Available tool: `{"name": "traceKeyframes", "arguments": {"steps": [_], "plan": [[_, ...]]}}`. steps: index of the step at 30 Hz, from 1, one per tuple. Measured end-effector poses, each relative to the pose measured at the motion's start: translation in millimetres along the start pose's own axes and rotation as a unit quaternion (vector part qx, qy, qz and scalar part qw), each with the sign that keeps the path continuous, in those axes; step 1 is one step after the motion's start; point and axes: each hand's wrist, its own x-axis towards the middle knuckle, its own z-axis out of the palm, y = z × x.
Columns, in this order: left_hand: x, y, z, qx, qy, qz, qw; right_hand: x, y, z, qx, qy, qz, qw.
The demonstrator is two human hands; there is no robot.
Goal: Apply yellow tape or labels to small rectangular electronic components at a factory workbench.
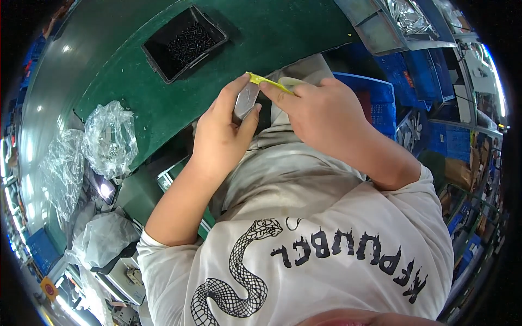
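Observation:
My left hand (pixel 217 130) is closed around a small grey, metallic-looking block (pixel 246 101), with the thumb and fingers on its sides. Across the top of that block runs a thin bright-yellow strip (pixel 255 78); its exact kind I cannot make out. My right hand (pixel 321 108) pinches the strip from the right, one fingertip pressing on it close to the block. The strip's right end disappears under the right hand's fingers. Both hands are close together in front of my body, over the near edge of the green table (pixel 261 32).
A black bin (pixel 156 51) of small dark cylindrical parts stands farther back on the table. Crumpled clear plastic bags (pixel 111 138) lie at the left. A blue crate (pixel 370 84) sits to the right, beneath a tray (pixel 375 32) with shiny pieces. A white bag (pixel 106 236) is at lower left.

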Motion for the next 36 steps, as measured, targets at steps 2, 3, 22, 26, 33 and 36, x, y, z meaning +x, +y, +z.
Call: {"name": "traceKeyframes", "arguments": {"steps": [2,3,22,26,33,36], "plan": [[0,-2,2,0.031,0.012,0.027,0.999,2,-3,-2,0.001,-0.016,0.006,1.0],[0,-4,2,0.062,0.025,0.054,0.996,4,-4,-3,-0.004,-0.017,0.006,1.0],[3,-8,0,0.048,0.025,0.05,0.997,16,-2,-27,-0.007,-0.039,0.0,0.999],[1,-13,2,-0.021,0.032,0.039,0.998,14,0,-23,0.017,-0.036,0.006,0.999],[-1,-8,3,-0.068,0.017,0.019,0.997,8,6,-17,0.05,-0.005,0.01,0.999],[-2,-9,2,-0.073,0.021,0.022,0.997,7,6,-18,0.063,-0.005,0.013,0.998]]}}
